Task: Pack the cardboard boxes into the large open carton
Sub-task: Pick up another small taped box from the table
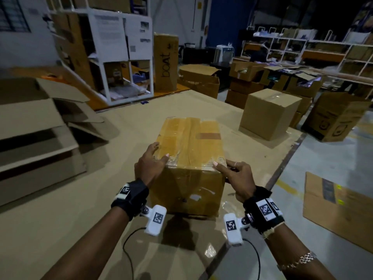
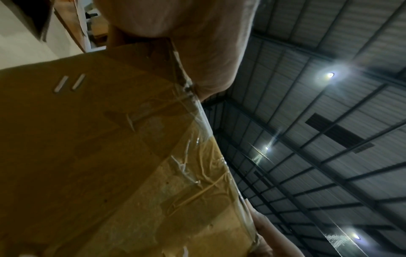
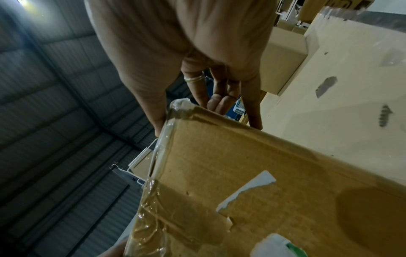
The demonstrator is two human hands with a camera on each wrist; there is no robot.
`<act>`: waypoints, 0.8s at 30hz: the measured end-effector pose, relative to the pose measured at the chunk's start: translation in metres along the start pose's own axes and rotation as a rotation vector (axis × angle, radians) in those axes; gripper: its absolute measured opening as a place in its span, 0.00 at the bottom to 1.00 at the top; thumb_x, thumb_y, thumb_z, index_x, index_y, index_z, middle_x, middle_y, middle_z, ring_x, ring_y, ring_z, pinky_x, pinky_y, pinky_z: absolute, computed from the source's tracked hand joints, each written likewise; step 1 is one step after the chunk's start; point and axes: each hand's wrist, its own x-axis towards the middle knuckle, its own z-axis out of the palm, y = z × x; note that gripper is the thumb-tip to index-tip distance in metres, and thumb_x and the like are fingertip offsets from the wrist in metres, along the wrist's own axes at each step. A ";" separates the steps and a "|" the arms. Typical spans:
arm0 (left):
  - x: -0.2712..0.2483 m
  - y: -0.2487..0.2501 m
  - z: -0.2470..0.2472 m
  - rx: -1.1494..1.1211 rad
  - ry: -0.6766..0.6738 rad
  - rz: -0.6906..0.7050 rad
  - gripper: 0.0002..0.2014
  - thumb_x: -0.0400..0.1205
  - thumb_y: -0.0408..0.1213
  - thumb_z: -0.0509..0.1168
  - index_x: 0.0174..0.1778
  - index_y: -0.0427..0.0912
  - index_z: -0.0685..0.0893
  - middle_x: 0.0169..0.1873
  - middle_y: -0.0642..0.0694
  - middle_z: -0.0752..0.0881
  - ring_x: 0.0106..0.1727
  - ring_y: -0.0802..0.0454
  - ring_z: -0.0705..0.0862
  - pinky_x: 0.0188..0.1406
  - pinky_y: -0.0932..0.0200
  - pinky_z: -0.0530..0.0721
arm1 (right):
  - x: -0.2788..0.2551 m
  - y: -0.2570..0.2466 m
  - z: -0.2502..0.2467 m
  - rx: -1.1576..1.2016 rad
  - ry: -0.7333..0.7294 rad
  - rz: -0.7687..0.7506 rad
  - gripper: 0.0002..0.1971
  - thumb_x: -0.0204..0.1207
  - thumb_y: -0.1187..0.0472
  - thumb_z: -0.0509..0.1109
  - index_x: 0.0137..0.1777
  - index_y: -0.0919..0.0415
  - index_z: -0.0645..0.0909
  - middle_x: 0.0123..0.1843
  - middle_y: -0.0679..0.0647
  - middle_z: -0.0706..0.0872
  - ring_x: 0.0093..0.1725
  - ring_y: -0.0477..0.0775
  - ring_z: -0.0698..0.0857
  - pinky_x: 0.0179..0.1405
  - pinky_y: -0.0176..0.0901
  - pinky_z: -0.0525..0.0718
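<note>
While both hands sit on the near top corners of the taped cardboard box (image 1: 189, 158), the sound way on is to get a firm hold before lifting. The left hand (image 1: 150, 162) lies at the near-left corner with its thumb on the taped top and its fingers curling over the left edge; the right hand (image 1: 237, 175) clasps the near-right corner, thumb on top, fingers (image 3: 222, 97) reaching down the right side. The box stands on the cardboard sheet (image 1: 60, 209) covering the floor, in the middle of the scene. Judging by the glossy tape on its top, thumbs could slide, so shifting the palms lower on the side walls looks wiser than pulling at the top rim. The large open carton (image 1: 38, 128) stands to the left with its flaps spread, so the carry should swing leftward and clear those flaps. Its inside is hidden from the head view, so I cannot tell how full it is. The wrist views show mostly ceiling and box wall; the left fingertips are out of sight. Another sealed box (image 1: 269, 114) waits far right.
</note>
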 end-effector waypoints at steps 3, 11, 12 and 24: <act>-0.046 -0.023 -0.042 0.027 0.008 -0.004 0.34 0.84 0.57 0.70 0.86 0.57 0.70 0.80 0.50 0.79 0.76 0.41 0.81 0.72 0.46 0.80 | -0.049 -0.002 0.030 0.028 -0.016 -0.002 0.14 0.77 0.65 0.79 0.61 0.69 0.90 0.53 0.62 0.94 0.54 0.62 0.93 0.51 0.52 0.92; -0.150 -0.057 -0.132 0.045 0.045 0.013 0.38 0.84 0.57 0.70 0.89 0.56 0.64 0.82 0.49 0.76 0.79 0.43 0.78 0.74 0.45 0.79 | -0.150 -0.008 0.088 0.087 -0.021 0.018 0.14 0.77 0.72 0.76 0.63 0.71 0.88 0.50 0.60 0.95 0.46 0.53 0.93 0.43 0.43 0.91; -0.161 -0.060 -0.142 0.033 0.050 0.019 0.38 0.84 0.56 0.71 0.89 0.56 0.65 0.83 0.50 0.76 0.79 0.44 0.78 0.75 0.44 0.79 | -0.160 -0.010 0.094 0.090 -0.023 0.016 0.14 0.77 0.72 0.76 0.63 0.71 0.88 0.50 0.59 0.95 0.46 0.53 0.93 0.43 0.44 0.91; -0.275 -0.087 -0.266 0.090 0.149 0.009 0.35 0.83 0.58 0.71 0.86 0.56 0.71 0.81 0.47 0.78 0.73 0.42 0.83 0.71 0.44 0.82 | -0.260 -0.027 0.164 0.124 -0.127 -0.001 0.13 0.76 0.72 0.77 0.59 0.72 0.90 0.48 0.53 0.94 0.48 0.53 0.93 0.46 0.46 0.90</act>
